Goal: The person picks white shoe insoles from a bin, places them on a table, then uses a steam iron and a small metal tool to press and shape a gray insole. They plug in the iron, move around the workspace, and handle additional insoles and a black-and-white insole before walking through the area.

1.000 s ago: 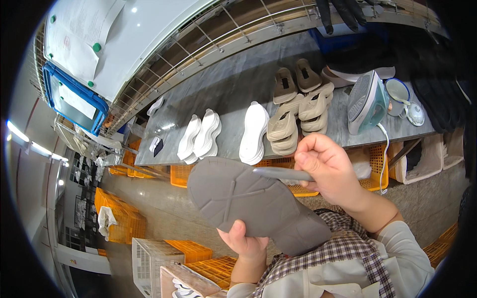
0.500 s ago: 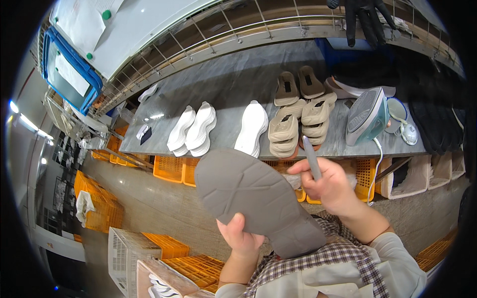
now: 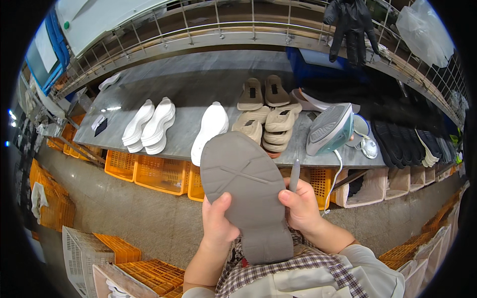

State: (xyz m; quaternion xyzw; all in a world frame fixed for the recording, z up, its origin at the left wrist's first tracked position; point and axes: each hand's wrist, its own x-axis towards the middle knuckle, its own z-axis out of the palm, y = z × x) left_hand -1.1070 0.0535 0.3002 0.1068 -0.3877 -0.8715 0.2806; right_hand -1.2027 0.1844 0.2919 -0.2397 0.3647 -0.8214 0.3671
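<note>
A grey-brown shoe sole with a raised cross pattern is held upright in front of me, its broad end up. My left hand grips its left edge, thumb lying on the face. My right hand is closed around a grey pen that points upward, and its thumb presses the sole's right edge. The fingers behind the sole are hidden. Beyond it, on the grey table, lie a white sole, stacked white soles and stacked beige slippers.
Right of the slippers an iron rests with its white cord hanging over the edge, near a white mug. Orange crates stand under the table. A black glove hangs from the wire rack.
My right hand has come down and left onto the sole's edge, the pen still in it. The sole has turned more upright. The view has shifted right, so the table appears farther left.
</note>
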